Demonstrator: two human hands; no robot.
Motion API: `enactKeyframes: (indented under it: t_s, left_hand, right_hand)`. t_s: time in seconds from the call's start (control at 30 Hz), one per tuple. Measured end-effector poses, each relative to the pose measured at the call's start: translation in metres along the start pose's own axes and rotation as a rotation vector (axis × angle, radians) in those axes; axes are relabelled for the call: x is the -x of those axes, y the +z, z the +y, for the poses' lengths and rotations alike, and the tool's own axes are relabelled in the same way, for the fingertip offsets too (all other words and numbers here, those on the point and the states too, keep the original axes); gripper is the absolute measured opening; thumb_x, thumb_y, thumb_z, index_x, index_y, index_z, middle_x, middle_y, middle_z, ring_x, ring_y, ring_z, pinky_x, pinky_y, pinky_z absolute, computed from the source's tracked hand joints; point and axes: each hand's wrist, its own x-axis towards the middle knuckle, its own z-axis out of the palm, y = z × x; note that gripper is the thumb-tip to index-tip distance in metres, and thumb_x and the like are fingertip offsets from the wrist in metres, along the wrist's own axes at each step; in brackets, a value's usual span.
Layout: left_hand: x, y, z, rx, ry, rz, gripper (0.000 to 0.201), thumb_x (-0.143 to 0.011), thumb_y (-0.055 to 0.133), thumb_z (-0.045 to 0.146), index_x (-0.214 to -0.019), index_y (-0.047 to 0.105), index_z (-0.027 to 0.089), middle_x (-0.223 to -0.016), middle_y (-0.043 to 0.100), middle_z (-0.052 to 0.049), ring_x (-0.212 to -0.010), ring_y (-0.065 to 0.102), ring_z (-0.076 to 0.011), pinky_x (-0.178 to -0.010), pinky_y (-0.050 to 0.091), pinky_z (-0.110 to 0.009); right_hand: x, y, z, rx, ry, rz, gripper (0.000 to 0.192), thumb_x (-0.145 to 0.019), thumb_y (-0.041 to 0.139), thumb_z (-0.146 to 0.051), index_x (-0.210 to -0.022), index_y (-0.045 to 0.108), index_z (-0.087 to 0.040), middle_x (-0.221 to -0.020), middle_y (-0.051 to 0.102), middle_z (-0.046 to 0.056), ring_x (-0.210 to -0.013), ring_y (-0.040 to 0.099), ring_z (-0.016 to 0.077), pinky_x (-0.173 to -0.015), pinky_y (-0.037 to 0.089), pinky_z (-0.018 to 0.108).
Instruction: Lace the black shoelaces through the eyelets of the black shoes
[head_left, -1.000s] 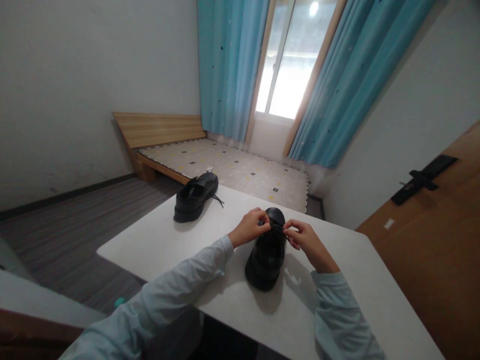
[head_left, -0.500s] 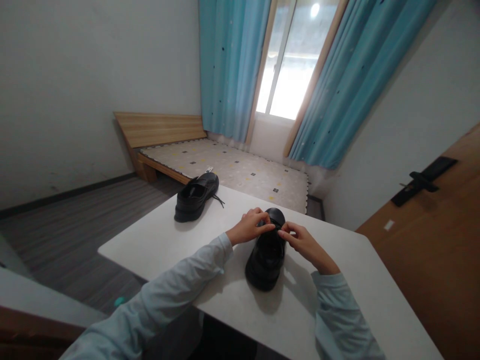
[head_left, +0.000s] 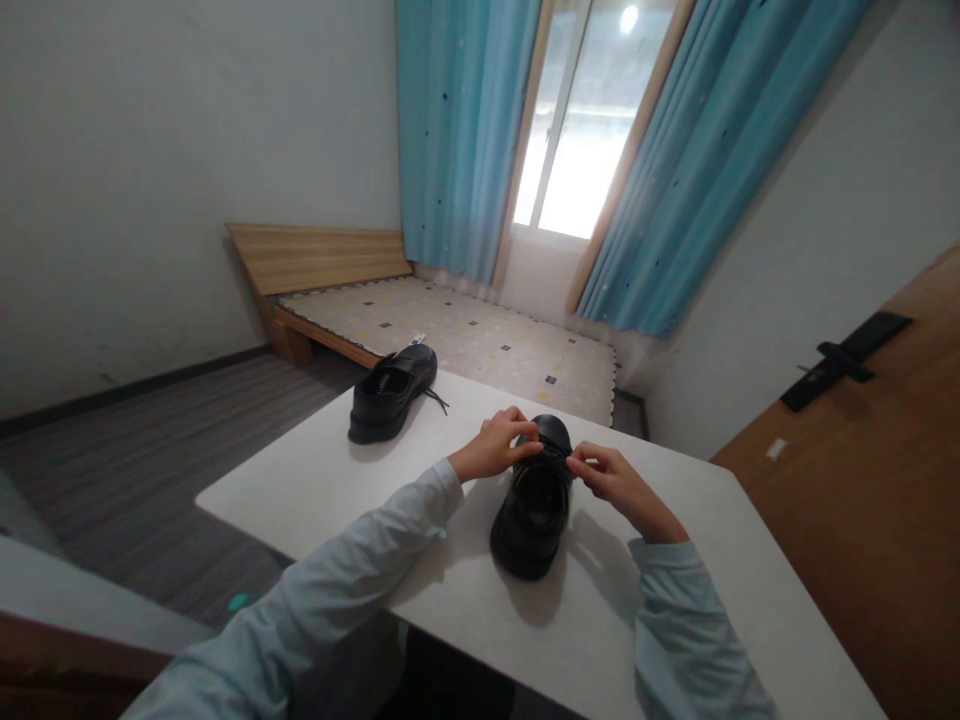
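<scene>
A black lace-up shoe (head_left: 530,510) stands on the white table in front of me, its toe pointing away and its opening towards me. My left hand (head_left: 501,443) is at the left side of its lacing, thumb and fingers pinched on the black shoelace. On the other side my right hand (head_left: 604,475) pinches the lace too, just off the shoe's right edge. Black on black, the lace itself is hard to make out between the fingers. The matching black shoe (head_left: 391,392) sits further left near the table's far edge, a loose lace end trailing beside it.
The white table (head_left: 315,490) has its far edge close to a bed (head_left: 480,325) with a patterned mattress and wooden headboard. Blue curtains (head_left: 469,140) frame a bright window behind it. A wooden door (head_left: 847,480) with a black handle is at the right.
My hands have drawn slightly apart over the lacing, the right one moving outward to the right. Both shoes stay where they were.
</scene>
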Motion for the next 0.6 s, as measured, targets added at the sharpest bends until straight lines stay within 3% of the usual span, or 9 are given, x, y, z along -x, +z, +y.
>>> enactKeyframes:
  t_s: [0.6]
  left_hand:
    - [-0.002,-0.0067,-0.0104,-0.089,0.012,-0.113,0.023,-0.084,0.054,0.042,-0.085,0.066,0.022,-0.099,0.05,-0.005,-0.098,0.045,-0.0218,-0.084,0.035,-0.034]
  right_hand:
    - [0.0025,-0.0067,0.0028,-0.01,-0.002,-0.091,0.041,-0.074,0.06,-0.053,-0.056,0.051,-0.017,-0.059,0.043,-0.004,-0.055,0.038,0.0102,-0.053,0.031,0.025]
